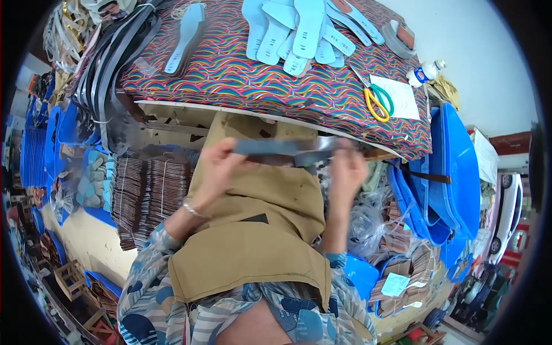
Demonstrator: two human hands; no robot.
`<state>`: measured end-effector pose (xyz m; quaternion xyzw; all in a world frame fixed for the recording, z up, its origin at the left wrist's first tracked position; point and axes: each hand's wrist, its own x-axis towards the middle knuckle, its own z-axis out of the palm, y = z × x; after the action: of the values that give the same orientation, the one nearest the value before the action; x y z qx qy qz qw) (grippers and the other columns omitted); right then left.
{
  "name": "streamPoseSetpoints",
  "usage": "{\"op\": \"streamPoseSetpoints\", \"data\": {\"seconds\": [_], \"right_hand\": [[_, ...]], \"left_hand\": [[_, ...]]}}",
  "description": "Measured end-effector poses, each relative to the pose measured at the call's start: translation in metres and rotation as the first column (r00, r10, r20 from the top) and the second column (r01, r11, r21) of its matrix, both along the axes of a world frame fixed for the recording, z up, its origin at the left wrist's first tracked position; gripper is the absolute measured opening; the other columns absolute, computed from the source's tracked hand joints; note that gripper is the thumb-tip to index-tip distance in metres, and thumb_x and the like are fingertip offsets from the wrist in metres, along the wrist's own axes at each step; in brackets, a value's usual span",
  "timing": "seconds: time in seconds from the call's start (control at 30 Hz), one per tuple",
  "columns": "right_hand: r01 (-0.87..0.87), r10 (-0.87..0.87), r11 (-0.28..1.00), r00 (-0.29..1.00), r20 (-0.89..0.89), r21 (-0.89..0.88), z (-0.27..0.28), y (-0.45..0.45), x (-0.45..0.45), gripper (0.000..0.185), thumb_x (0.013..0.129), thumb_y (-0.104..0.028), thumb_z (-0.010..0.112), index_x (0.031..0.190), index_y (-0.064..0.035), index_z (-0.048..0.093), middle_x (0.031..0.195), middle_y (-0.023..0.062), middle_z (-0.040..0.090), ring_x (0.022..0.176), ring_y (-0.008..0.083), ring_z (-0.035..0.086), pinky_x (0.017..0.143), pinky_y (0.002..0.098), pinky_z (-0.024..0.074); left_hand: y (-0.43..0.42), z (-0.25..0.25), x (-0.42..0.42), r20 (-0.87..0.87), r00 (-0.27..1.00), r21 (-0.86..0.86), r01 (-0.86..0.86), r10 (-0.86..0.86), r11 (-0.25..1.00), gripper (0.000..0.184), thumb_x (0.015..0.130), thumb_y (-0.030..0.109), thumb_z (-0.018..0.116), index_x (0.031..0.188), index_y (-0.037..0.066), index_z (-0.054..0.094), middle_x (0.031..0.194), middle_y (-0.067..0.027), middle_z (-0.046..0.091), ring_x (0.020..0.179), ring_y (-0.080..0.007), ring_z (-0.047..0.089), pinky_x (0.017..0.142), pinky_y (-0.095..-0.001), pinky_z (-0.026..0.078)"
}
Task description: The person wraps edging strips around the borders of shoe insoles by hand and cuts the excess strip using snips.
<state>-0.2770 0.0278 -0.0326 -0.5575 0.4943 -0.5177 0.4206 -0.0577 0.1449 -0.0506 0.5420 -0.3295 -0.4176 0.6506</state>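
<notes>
A blue-grey strip, blurred by motion, stretches between my hands above the apron on my lap. It looks like an insole or strap seen edge-on, but I cannot tell which. My left hand grips its left end, fingers closed. At the other side, my right hand is closed around the right end, where the strip appears bent and shiny. Light blue insoles with printed numbers lie in a loose heap on the patterned table ahead. A separate stack of insoles rests to their left.
Scissors with yellow and green handles lie by white paper. Near the table's right edge is a white bottle. Dark straps hang at the left. Bundled brown pieces and blue tubs flank me.
</notes>
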Motion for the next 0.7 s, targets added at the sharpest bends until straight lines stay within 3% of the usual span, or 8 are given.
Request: {"op": "streamPoseSetpoints", "data": {"seconds": [0.13,0.27,0.43,0.47,0.53,0.6,0.63,0.7], "right_hand": [[0.347,-0.305,0.938,0.788,0.534,0.024,0.030,-0.055,-0.137,0.014,0.092,-0.013,0.054,0.090,-0.0021,0.064,0.079,0.0037,0.063,0.061,0.0057,0.046,0.052,0.0212,0.0318],[0.656,-0.615,0.745,0.745,0.257,-0.121,0.038,-0.095,-0.402,0.019,0.087,-0.015,0.057,0.092,0.0023,0.064,0.081,0.0105,0.066,0.066,0.0190,0.061,0.053,0.0311,0.0477],[0.761,-0.991,-0.008,-0.092,-0.097,-0.649,0.129,-0.065,-0.604,0.042,0.078,-0.032,0.059,0.079,0.0100,0.067,0.079,0.0242,0.067,0.072,0.0381,0.065,0.063,0.0481,0.0503],[0.680,-0.897,-0.034,-0.343,-0.277,-0.732,0.152,-0.046,-0.631,0.049,0.077,-0.037,0.057,0.078,0.0114,0.067,0.082,0.0282,0.067,0.075,0.0430,0.065,0.066,0.0527,0.0503],[0.683,-0.811,-0.102,-0.478,-0.338,-0.723,0.192,-0.011,-0.633,0.056,0.076,-0.042,0.053,0.079,0.0121,0.068,0.086,0.0330,0.066,0.082,0.0475,0.065,0.073,0.0570,0.0496],[0.687,-0.816,-0.244,-0.527,-0.238,-0.684,0.214,0.009,-0.638,0.055,0.078,-0.042,0.054,0.078,0.0113,0.068,0.085,0.0313,0.067,0.082,0.0470,0.065,0.075,0.0557,0.0506],[0.760,-0.816,-0.192,-0.476,-0.329,-0.621,0.227,0.020,-0.629,0.057,0.077,-0.046,0.057,0.079,0.0093,0.070,0.086,0.0306,0.067,0.085,0.0479,0.065,0.077,0.0552,0.0506],[0.508,-0.023,0.293,-0.843,-0.538,-0.810,0.232,0.035,-0.687,0.033,0.093,-0.038,0.050,0.085,-0.0126,0.070,0.081,0.0148,0.071,0.069,0.0325,0.070,0.056,0.0456,0.0536]], "left_hand": [[0.058,-0.010,0.084,0.040,0.960,0.098,-0.279,0.277,0.955,0.013,0.092,0.009,0.053,0.093,0.001,0.063,0.087,-0.0083,0.065,0.073,-0.0171,0.064,0.066,-0.0322,0.054],[0.149,-0.085,0.214,-0.255,0.784,0.234,-0.518,0.566,0.823,0.020,0.097,0.018,0.049,0.106,0.002,0.057,0.103,-0.0113,0.063,0.089,-0.0221,0.061,0.075,-0.0370,0.054],[0.254,-0.179,0.334,-0.334,0.651,0.506,-0.486,0.681,0.713,0.009,0.092,0.013,0.058,0.096,0.006,0.060,0.091,-0.0114,0.066,0.080,-0.0237,0.062,0.074,-0.0382,0.054],[0.266,-0.194,0.347,-0.335,0.658,0.510,-0.475,0.674,0.717,0.009,0.092,0.013,0.058,0.096,0.006,0.060,0.091,-0.0114,0.066,0.080,-0.0237,0.062,0.074,-0.0382,0.054],[0.289,-0.225,0.368,-0.322,0.593,0.481,-0.569,0.738,0.667,0.013,0.092,0.014,0.059,0.099,0.003,0.061,0.087,-0.0074,0.062,0.078,-0.0197,0.059,0.069,-0.0341,0.052],[0.331,-0.259,0.389,0.098,0.870,0.418,-0.477,0.484,0.773,0.013,0.090,0.012,0.060,0.098,0.002,0.061,0.085,-0.0074,0.063,0.075,-0.0187,0.058,0.069,-0.0330,0.051],[0.338,-0.267,0.383,0.467,0.861,0.437,-0.424,0.202,0.793,0.019,0.086,0.015,0.062,0.097,-0.001,0.061,0.091,-0.0089,0.066,0.078,-0.0186,0.061,0.070,-0.0335,0.051],[0.277,-0.254,0.337,0.527,0.830,0.341,-0.404,0.183,0.849,0.020,0.085,0.016,0.062,0.096,-0.001,0.061,0.091,-0.0097,0.066,0.077,-0.0189,0.062,0.068,-0.0338,0.051]]}}
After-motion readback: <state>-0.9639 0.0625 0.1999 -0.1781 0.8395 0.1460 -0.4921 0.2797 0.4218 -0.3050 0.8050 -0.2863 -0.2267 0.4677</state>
